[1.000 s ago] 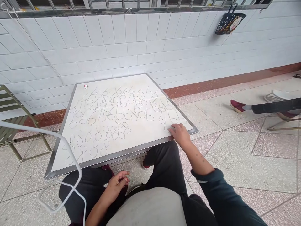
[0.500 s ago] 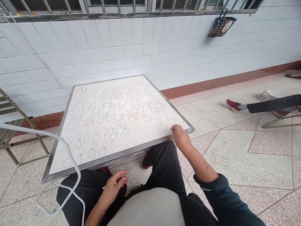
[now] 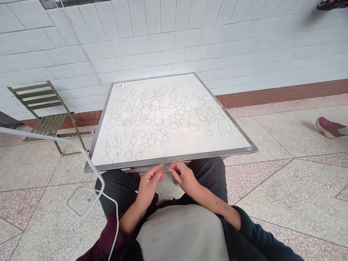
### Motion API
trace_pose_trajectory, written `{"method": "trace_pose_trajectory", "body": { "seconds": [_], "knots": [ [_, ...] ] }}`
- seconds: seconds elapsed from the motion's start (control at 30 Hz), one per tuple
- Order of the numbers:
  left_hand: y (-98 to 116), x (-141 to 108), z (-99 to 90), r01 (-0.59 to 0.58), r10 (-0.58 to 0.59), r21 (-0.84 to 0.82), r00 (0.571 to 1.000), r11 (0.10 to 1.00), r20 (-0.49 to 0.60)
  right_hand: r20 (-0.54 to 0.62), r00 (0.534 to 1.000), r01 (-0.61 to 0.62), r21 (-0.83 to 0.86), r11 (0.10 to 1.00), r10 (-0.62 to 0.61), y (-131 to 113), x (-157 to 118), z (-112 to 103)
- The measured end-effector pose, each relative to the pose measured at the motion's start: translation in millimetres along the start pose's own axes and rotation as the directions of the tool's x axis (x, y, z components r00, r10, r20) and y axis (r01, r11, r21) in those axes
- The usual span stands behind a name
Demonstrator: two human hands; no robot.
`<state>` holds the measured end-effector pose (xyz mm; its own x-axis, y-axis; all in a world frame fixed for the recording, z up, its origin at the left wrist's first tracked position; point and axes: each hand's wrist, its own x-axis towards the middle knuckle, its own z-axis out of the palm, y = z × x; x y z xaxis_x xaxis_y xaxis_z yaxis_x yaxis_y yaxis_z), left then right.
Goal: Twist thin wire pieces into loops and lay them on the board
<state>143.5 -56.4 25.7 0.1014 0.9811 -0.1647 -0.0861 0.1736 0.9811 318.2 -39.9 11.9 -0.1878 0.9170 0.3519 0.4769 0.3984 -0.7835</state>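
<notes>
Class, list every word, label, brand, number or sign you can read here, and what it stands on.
None can be read.
Loops on the table: no legible text.
White-and-red thing near the table's far left corner: too small to tell if it is marked.
Dark item, top right: cut off, nothing legible.

A tiled room or passage used as a makeshift work spot; whether home or workshop cannot be told.
A white glazed-tile wall (image 3: 152, 45) fills the upper frame, above a red-brown stone skirting (image 3: 272, 95) and a speckled, pale-and-pinkish terrazzo floor (image 3: 266, 181); a green slatted folding chair (image 3: 51, 123) stands at left, and rows of thin dark wire-like loops (image 3: 193, 127) cover much of a square white metal-edged table (image 3: 187, 141) at centre.
</notes>
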Motion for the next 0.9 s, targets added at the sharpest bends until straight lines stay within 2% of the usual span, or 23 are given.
{"method": "trace_pose_trajectory", "body": {
  "seconds": [0.07, 0.27, 0.53, 0.7, 0.8, 0.9],
  "knots": [
    [-2, -3, -1.7, -0.001, 0.0, -0.024, 0.999, 1.0, -0.043, -0.009, 1.0, -0.007, 0.013, 1.0, 0.007, -1, -1, 5],
    [1, -5, -2.9, -0.017, 0.017, -0.036, 1.0, 0.999, -0.01, 0.009, 1.0, -0.008, 0.011, 1.0, 0.008, -3, -1, 7],
    [-5, -4, -3.8, 0.066, -0.067, -0.1, 0.998, 0.993, -0.01, 0.006, 0.996, -0.088, 0.127, 0.988, 0.088, -6, -3, 17],
    [-5, -5, -4.1, 0.073, -0.071, -0.063, 0.997, 0.995, 0.034, 0.142, 0.953, -0.302, 0.351, 0.886, 0.268, -7, -6, 27],
    [-1, -6, -3.7, 0.045, -0.045, 0.005, 0.998, 0.999, 0.039, 0.187, 0.94, -0.341, 0.443, 0.83, 0.286, -6, -8, 31],
    [2, -6, -5.2, 0.012, -0.019, 0.144, 0.999, 0.99, 0.047, 0.205, 0.935, -0.353, 0.515, 0.781, 0.288, -5, -8, 32]
  ]
}}
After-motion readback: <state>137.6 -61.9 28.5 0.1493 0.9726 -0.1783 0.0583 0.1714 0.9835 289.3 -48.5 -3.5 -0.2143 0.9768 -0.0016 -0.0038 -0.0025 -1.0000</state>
